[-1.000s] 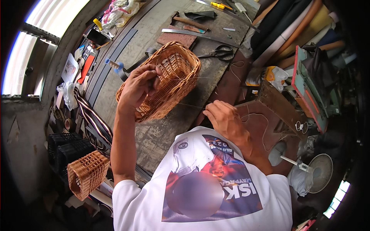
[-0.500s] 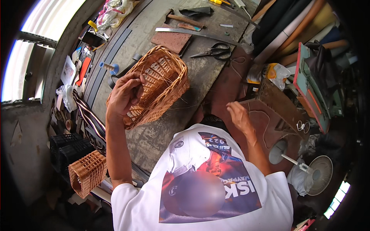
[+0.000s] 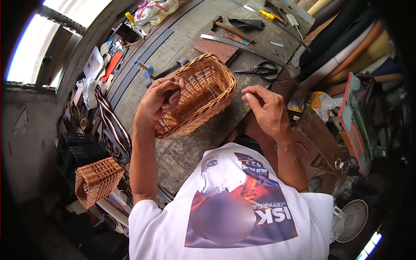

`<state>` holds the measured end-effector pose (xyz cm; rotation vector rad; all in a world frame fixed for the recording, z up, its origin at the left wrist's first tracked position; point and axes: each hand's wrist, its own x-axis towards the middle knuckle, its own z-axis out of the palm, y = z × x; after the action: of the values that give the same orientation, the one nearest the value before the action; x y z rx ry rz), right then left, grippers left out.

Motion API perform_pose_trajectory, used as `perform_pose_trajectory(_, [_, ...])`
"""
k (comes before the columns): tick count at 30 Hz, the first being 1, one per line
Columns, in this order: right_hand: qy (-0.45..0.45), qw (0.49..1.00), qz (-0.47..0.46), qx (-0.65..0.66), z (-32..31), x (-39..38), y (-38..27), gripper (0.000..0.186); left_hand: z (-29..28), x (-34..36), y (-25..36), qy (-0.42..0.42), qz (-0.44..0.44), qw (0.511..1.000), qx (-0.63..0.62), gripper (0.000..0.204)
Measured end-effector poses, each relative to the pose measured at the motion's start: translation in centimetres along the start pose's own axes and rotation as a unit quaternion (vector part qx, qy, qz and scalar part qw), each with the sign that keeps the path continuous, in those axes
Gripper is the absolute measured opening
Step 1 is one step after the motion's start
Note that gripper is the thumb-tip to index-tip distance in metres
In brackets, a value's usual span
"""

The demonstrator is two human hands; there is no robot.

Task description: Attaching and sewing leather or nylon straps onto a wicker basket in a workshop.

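Note:
A brown woven wicker basket (image 3: 203, 115) lies tilted on the worktable, its opening toward me. Over its left rim is my left hand (image 3: 162, 99), thumb and fingers curled together in a pinch. Whatever that pinch holds is too small to make out. Fine, pale strands (image 3: 213, 92) show inside the basket near its right side. To the right of the basket, apart from it, my right hand (image 3: 266, 108) is raised with its fingertips pressed together; I cannot make out anything between them. Black-handled scissors (image 3: 263, 70) lie just beyond the right hand.
On the worktable (image 3: 177, 158) are a hammer (image 3: 234, 31), a metal ruler (image 3: 236, 45), a reddish slab (image 3: 219, 47) and a blue thread spool (image 3: 145, 69). A second wicker basket (image 3: 97, 180) is at the lower left. Rolls of material (image 3: 342, 56) and a fan (image 3: 353, 221) are at right.
My right hand has moved up and closer to the basket. My left hand stays at the basket's left rim. The whole view has shifted, so the table and basket appear farther right.

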<state>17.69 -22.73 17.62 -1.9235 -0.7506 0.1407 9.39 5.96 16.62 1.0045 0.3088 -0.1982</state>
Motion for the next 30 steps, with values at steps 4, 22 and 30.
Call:
perform_pose_trajectory(4, [-0.071, 0.985, 0.155, -0.020, 2.4, -1.4, 5.3, 0.015, 0.4, 0.1, 0.6, 0.006, 0.002, 0.999, 0.038, 0.015])
perform_pose_trajectory(22, [0.012, 0.990, -0.042, -0.137, 5.2, 3.0, -0.6, 0.019, 0.0, 0.1, 0.0, -0.013, 0.005, 0.999, 0.039, 0.018])
perform_pose_trajectory(30, [-0.103, 0.926, 0.027, 0.361, -4.4, -2.1, -0.2, 0.022, -0.3, -0.1, -0.1, -0.008, 0.001, 1.000, 0.026, 0.017])
